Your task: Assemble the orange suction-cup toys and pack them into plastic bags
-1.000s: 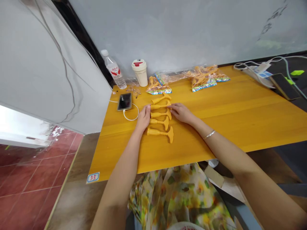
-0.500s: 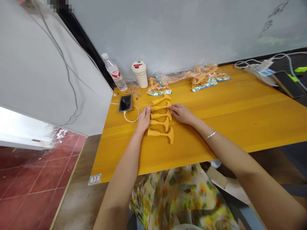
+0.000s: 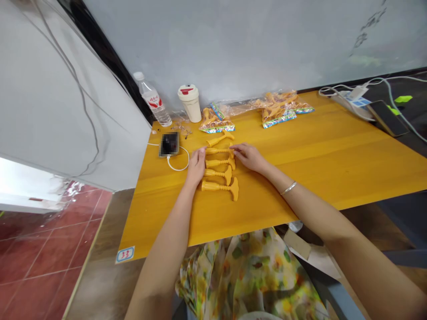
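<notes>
Yellow hammers (image 3: 218, 186): five of them lie on the table (image 3: 300, 155) in a row, one beyond another, with handles to the left and heads to the right.
Row work: I judge that the step in hand is the straightening of this row, at the second hammer (image 3: 218, 151) from the far end.
Left hand (image 3: 196, 167): it rests at the handle ends, fingers close together and a little bent; whether it grips something, I cannot tell.
Right hand (image 3: 250, 156): fingers half bent, with the tips at the head of the second hammer; they seem to touch it, but a firm hold I cannot confirm.
Next touch: probably it calls for a small, light push or turn, because neighbours lie near on both sides.
Far hammer (image 3: 220, 138): tilted, its head angled toward the wall (image 3: 233, 44); it appears the least aligned.
Handles: thick and ribbed, becoming thinner and knobbly toward the head.
Heads: T-shaped, same yellow, plastic by the look.
Bags (image 3: 280, 109): similar yellow pieces are inside, behind the row.
</notes>
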A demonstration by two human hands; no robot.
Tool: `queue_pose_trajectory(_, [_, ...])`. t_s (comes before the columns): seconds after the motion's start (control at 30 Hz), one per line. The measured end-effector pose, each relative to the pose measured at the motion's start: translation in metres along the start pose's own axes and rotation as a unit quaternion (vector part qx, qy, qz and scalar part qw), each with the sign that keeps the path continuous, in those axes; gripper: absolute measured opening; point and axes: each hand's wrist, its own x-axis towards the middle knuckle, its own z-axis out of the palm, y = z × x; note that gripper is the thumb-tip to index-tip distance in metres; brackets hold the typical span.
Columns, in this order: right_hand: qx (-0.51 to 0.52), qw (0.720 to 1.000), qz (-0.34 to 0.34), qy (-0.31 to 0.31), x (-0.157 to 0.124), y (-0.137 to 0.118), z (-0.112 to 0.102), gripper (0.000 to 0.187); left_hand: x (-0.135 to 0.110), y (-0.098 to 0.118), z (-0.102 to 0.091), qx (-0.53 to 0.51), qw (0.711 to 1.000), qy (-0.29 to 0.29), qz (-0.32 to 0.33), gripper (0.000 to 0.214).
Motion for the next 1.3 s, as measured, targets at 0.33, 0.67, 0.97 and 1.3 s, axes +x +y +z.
queue_pose_trajectory(0.33, [0.011, 1.000, -0.017, -0.006, 0.0000, 0.0028, 0.0040, 0.036, -0.0004, 0.0019, -0.0011, 0.007, 1.000, -0.007, -0.011, 0.063])
queue_pose_trajectory(0.67, [-0.040, 0.998, -0.024, -0.040, -0.0016, 0.0010, 0.0057, 0.037, -0.0021, 0.0047, -0.0007, 0.022, 1.000, -0.015, 0.000, 0.065])
queue_pose_trajectory(0.97, [-0.070, 0.995, -0.032, -0.060, -0.0029, 0.0023, 0.0066, 0.038, -0.0029, 0.0063, -0.0013, 0.030, 1.000, -0.010, -0.003, 0.061])
queue_pose_trajectory(1.3, [-0.090, 0.992, -0.044, -0.072, -0.0031, -0.0015, 0.0048, 0.039, -0.0022, 0.0043, -0.0001, 0.035, 0.999, -0.002, 0.004, 0.063])
